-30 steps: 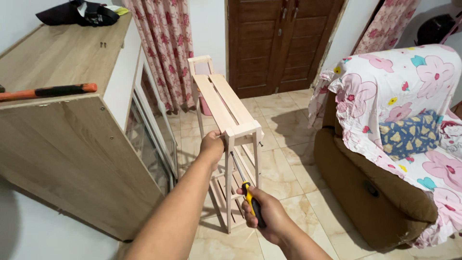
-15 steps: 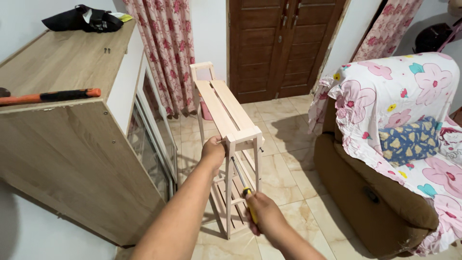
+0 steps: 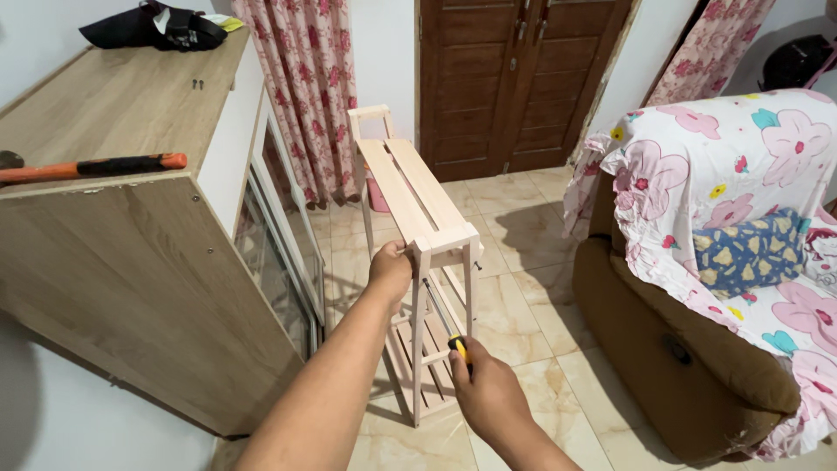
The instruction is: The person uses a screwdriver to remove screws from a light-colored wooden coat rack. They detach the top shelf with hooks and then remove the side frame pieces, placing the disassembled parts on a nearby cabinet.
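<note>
Right hand point(image 3: 488, 388), clenched round the yellow-black screwdriver point(image 3: 446, 327), has crept up closer since before, while left hand point(image 3: 390, 270) still grips the wooden rack point(image 3: 427, 218) corner.

a light wooden cabinet point(image 3: 113, 113) with a glass front stands at the left. on its top lie an orange-and-black handled tool point(image 3: 96, 166), two small screws point(image 3: 199, 85) and a black bag point(image 3: 153, 26) at the far end. pink flowered curtains point(image 3: 301, 87) hang beside a dark brown double door point(image 3: 514, 78). at the right is a brown armchair point(image 3: 671, 366) draped in a flowered sheet point(image 3: 741, 166), with a blue patterned cushion point(image 3: 750, 249) on it. the floor is beige marbled tile point(image 3: 523, 305).
</note>
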